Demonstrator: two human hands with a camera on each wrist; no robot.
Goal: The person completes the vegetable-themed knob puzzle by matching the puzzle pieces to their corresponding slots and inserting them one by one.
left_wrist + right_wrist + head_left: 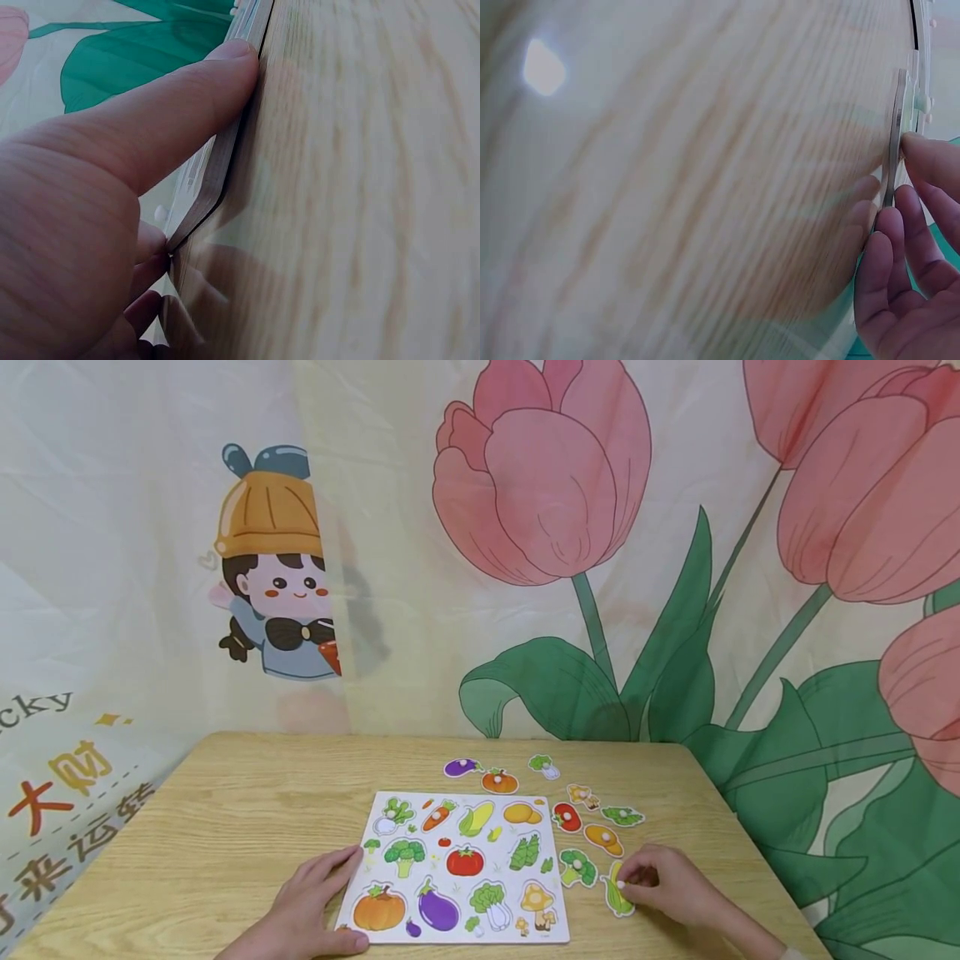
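Observation:
A white puzzle board [420, 937] printed with vegetables lies on the table. My left hand [311, 893] rests at its near left corner, fingers along the left edge and thumb [232, 56] against the near edge. Right of the board, my right hand [667, 885] pinches the corn piece [617, 900] at its right side. In the right wrist view the thin edge of the corn piece [894, 142] shows between the fingertips, close over the table. Beside it lies the broccoli piece [577, 868], with a small white knob.
Beyond the board lie an eggplant piece [461, 767], a pumpkin piece [499, 782] and a bok choy piece [544, 766]. To its right are mushroom [582, 796], tomato [567, 817], potato [603, 839] and green leafy [622, 815] pieces. A printed curtain [390, 610] hangs behind the table [187, 852].

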